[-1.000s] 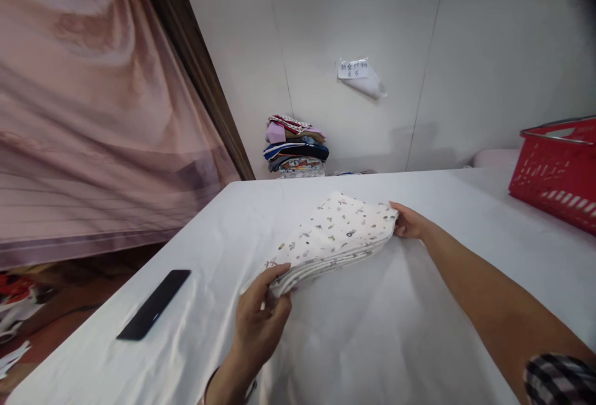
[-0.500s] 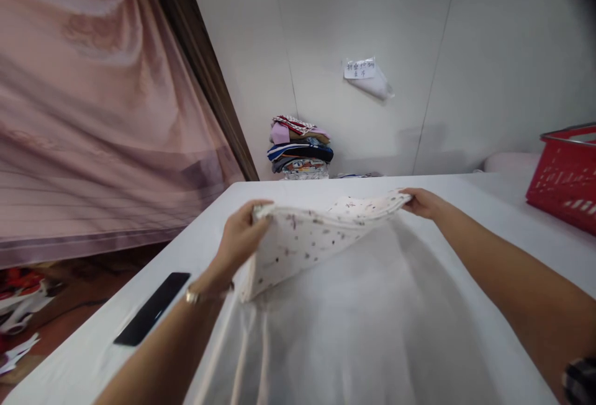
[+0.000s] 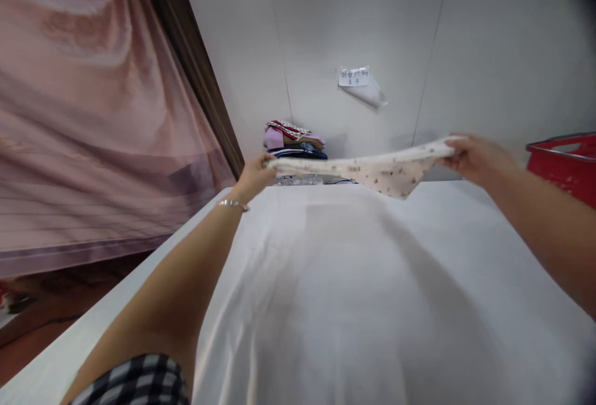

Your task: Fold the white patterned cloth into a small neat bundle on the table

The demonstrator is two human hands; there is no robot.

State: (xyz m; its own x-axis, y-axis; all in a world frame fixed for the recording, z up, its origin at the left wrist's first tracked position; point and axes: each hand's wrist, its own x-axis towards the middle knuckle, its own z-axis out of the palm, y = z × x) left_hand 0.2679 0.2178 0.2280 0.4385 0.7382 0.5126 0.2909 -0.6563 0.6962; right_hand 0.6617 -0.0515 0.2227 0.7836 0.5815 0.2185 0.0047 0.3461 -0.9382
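- Black-and-white checked sleeve [image 3: 135, 383] nearest, above a white-covered table [image 3: 344, 293].
- Left hand [image 3: 252, 178], wearing a bracelet [image 3: 233, 205], pinches one end of a white printed cloth [image 3: 384, 174]; the right hand [image 3: 479, 158] pinches the other.
- That cloth hangs between them above the table, one corner drooping. Stretching it out looks like the step in hand; the next move seems to call for level, even tension.
- Behind it, partly hidden, a stack of folded fabrics [image 3: 294, 136]; on the wall, a handwritten sign [image 3: 354, 76].

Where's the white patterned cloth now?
In the head view, the white patterned cloth is just right of centre, held between the left hand and right hand; its left end partly hides the folded fabric stack.
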